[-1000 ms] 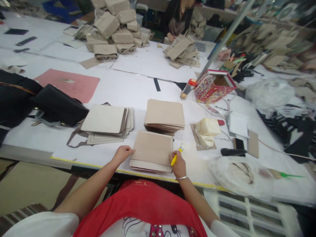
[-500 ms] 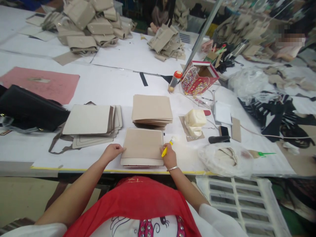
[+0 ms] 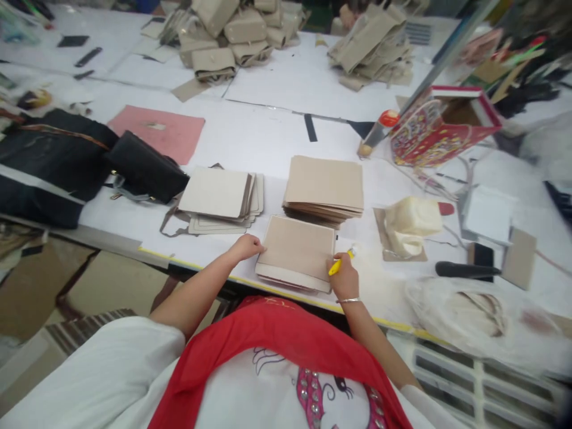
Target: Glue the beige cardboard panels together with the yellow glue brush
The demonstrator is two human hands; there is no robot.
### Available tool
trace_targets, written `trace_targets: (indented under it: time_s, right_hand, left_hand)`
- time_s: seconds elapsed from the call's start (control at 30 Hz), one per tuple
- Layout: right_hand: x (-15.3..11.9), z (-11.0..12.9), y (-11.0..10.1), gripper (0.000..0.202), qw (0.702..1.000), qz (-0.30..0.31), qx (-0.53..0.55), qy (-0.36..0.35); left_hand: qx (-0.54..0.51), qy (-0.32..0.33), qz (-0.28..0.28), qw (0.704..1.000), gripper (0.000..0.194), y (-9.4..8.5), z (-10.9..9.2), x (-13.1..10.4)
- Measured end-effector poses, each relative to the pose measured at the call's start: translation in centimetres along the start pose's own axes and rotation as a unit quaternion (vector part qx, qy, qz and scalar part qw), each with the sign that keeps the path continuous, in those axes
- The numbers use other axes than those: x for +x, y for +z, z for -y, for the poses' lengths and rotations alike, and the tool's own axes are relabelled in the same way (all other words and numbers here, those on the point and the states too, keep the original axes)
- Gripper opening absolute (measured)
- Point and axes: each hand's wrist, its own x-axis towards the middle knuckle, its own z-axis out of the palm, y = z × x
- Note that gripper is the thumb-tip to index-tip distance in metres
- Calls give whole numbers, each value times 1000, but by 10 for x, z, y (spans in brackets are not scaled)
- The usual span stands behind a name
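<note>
A beige panel [image 3: 297, 245] lies on a low stack at the table's front edge, a paler strip showing along its near side. My left hand [image 3: 246, 246] pinches the panel's left edge, fingers closed. At the right edge is my right hand [image 3: 344, 279], its fingers wrapped round a yellow-handled brush [image 3: 342, 262] with the bristles pointing away. Just behind sits a taller stack of beige panels [image 3: 325, 183]. To the left lie pale boards with rounded corners [image 3: 215, 192].
A cream container [image 3: 413, 217] stands on a board at right, near a black handle-like object [image 3: 465, 270] and a plastic bag [image 3: 482, 316]. Behind are a red paper bag [image 3: 440, 131] and a red-capped bottle [image 3: 379, 132]. Black bags [image 3: 145, 167] lie at left.
The view has turned left and tilted, so the table's contents appear further right and more black bag shows at left. Both hands keep their places at the panel's edges.
</note>
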Motion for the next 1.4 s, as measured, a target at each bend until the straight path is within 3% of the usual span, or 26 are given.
trace_targets:
  time_s: [0.17, 0.33, 0.6, 0.77, 0.83, 0.93, 1.03, 1.1, 1.23, 1.4]
  right_hand:
    - [2, -1, 4, 22, 1000, 0, -12, -16]
    - [2, 1, 3, 23, 999, 2, -30, -13]
    - [6, 11, -3, 24, 993, 27, -116, -4]
    - [9, 8, -21, 36, 988, -4, -153, -6]
    - [8, 6, -37, 38, 990, -42, -138, -8]
    - [8, 8, -63, 43, 994, -105, -37, -18]
    - [16, 23, -74, 50, 982, -108, 155, -17]
    - [28, 41, -68, 53, 957, -41, 286, 7]
    - [54, 90, -26, 37, 894, 112, 431, 54]
    - [72, 136, 23, 21, 877, 139, 455, 68]
  left_hand:
    - [-41, -29, 10, 999, 27, -3, 3, 2]
    - [-39, -17, 6, 999, 26, -3, 1, 0]
    - [85, -3, -3, 996, 27, -6, -8, -2]
    - [192, 13, -28, 981, 22, -7, -18, -11]
    - [223, 49, -78, 970, 17, -4, -24, -18]
    - [225, 163, -151, 949, 14, 7, -35, -27]
    - [227, 287, -147, 919, 23, 25, -48, -30]
    - [257, 327, -123, 901, 30, 38, -55, -29]
    - [319, 310, -71, 893, 35, 55, -60, -24]
    - [338, 296, -51, 892, 40, 56, -57, -23]
